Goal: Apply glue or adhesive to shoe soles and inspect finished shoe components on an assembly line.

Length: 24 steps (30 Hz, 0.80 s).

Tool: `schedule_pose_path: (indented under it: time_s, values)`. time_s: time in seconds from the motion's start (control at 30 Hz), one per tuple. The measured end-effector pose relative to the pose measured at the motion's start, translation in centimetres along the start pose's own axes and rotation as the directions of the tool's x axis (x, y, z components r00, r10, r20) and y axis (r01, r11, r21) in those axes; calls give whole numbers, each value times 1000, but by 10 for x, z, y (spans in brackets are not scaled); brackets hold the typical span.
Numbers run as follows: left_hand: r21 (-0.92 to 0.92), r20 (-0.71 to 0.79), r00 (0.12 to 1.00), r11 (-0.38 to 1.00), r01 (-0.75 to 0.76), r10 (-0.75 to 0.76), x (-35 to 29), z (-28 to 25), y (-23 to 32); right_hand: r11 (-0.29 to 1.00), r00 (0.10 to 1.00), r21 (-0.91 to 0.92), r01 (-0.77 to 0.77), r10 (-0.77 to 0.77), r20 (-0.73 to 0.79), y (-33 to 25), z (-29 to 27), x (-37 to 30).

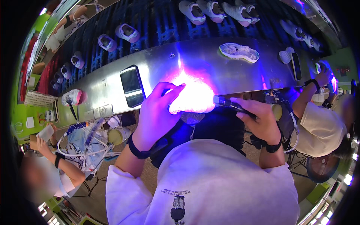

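My left hand (156, 110) grips the left side of a shoe (195, 98), its thumb and fingers closed on the edge. Violet-white light washes the shoe out, so its surface detail is lost. In my closed right hand (258, 115) is a dark-handled brush (227, 102), whose tip meets or nearly meets the shoe's right side; glare hides the exact contact. Both hands are at the near edge of the metal bench (157, 63). Beyond them on the bench, a pale shoe sole (239, 52) lies with its whitish inside facing up.
A phone (132, 86) lies left of my hands, and another dark phone (296, 66) lies far right. Behind the bench, a roller conveyor (157, 22) carries several shoes (127, 32). Co-workers sit at left (48, 172) and right (318, 127). Tubing (90, 138) hangs below the bench.
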<state>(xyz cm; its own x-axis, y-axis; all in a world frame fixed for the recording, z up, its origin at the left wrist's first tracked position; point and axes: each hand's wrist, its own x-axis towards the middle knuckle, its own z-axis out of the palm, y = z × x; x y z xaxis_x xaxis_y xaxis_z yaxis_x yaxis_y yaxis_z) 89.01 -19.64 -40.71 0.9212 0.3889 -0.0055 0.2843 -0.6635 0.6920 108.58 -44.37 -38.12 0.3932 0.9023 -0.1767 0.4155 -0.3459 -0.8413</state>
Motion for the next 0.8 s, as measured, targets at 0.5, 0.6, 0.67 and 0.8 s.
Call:
schedule_pose_path:
  time_s: [0.5,0.6,0.67,0.8]
  values:
    - [-497,119,993,864,80,-23,-17,16,-19,930,984,321,-177,163,70,12,20,10]
    - [-491,124,991,864,112,-58,-20,18,-17,950,996,306,-70,84,-32,5,20,21]
    - [-548,167,980,816,182,-107,-23,21,-18,946,995,317,-65,85,-49,-1,21,27]
    - [-584,224,965,775,243,-134,-20,23,-18,893,996,444,-72,85,-9,9,24,31]
